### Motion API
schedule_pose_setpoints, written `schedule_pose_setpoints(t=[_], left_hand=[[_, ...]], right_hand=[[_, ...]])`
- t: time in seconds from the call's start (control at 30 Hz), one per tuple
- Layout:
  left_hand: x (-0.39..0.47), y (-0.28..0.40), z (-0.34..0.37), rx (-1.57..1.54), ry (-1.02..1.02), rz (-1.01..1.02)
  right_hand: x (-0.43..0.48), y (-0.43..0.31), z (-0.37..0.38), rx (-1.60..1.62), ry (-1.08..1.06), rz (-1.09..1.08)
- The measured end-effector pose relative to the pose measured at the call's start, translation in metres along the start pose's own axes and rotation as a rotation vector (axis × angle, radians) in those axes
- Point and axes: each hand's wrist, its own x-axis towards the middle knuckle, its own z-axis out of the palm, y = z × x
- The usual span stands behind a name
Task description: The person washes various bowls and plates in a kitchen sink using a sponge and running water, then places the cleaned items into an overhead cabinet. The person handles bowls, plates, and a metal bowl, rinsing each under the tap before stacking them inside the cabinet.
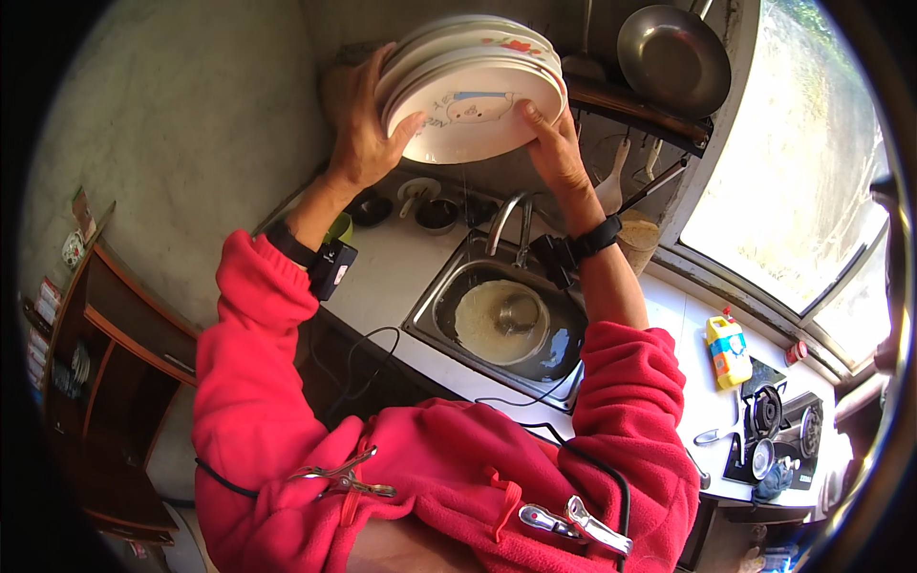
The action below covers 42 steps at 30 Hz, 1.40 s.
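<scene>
Both my hands hold up a stack of several white plates point(480, 118), well above the counter and near the wall. The front plate bears a cartoon face, and one behind it has red flowers. My left hand point(369, 132) grips the stack's left side, thumb on the front plate. On the right side my right hand point(555, 147) grips it the same way. Thin streaks, like falling water, show below the plates. Under them lies a steel sink point(448, 294) with a curved faucet point(507, 215). A round basin of cloudy water point(476, 326) sits inside, with a round metal piece in it.
A wok point(673, 61) hangs at the upper right beside a dark shelf point(637, 107). Bowls point(437, 215) stand behind the sink's left side. On the right counter are a yellow bottle point(728, 351) and a gas stove point(781, 430). A wooden cabinet point(129, 358) stands left.
</scene>
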Motion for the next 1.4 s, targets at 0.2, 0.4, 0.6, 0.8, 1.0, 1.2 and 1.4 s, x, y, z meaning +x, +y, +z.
schedule_pose_setpoints(t=[0.2,0.4,0.6,0.8,1.0,1.2,1.4], left_hand=[[-0.003,0.005,-0.001,-0.001,-0.004,-0.006],[-0.012,0.02,0.003,-0.116,-0.003,-0.163],[-0.08,0.03,0.014,-0.353,-0.173,-1.284],[-0.214,0.083,0.001,-0.53,-0.008,-1.63],[-0.312,0.156,-0.076,-0.458,0.186,-1.989],[-0.349,0.232,-0.207,-0.445,0.394,-1.974],[-0.391,0.312,-0.369,-0.445,0.565,-1.789]], right_hand=[[-0.005,-0.003,0.003,-0.008,-0.011,-0.004],[-0.012,0.0,0.0,-0.098,0.051,0.075],[-0.051,0.006,0.001,-0.247,0.011,0.488],[-0.126,0.067,0.017,-0.494,0.12,1.038],[-0.2,0.115,0.087,-0.234,-0.182,1.204],[-0.233,0.144,0.219,-0.162,-0.44,1.236],[-0.268,0.134,0.401,-0.233,-0.66,1.188]])
